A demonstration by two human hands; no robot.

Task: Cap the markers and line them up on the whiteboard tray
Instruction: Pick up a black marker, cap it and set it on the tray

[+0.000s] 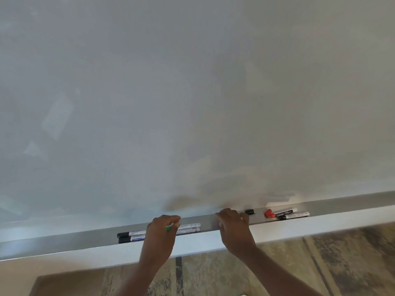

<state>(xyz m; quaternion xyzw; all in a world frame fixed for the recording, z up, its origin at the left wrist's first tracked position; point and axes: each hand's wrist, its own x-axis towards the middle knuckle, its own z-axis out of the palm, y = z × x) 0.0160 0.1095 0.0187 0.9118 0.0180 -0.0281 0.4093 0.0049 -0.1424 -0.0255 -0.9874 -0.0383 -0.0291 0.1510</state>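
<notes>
The grey whiteboard tray [85, 238] runs across the lower part of the view. Two black-capped markers [128, 236] lie side by side on its left. My left hand [162, 231] pinches the green end [168, 228] of a marker; two white barrels [190, 228] stick out to the right of the fingers. My right hand [234, 223] rests on the tray with its fingers curled, and whatever is inside them is hidden. Beyond it lie a loose black cap [249, 211], red caps [268, 213] and two more markers [294, 213].
The whiteboard [192, 92] fills the view above the tray, with smudged erasure marks near its lower edge. Under the tray's white front edge is a patterned carpet floor [277, 270].
</notes>
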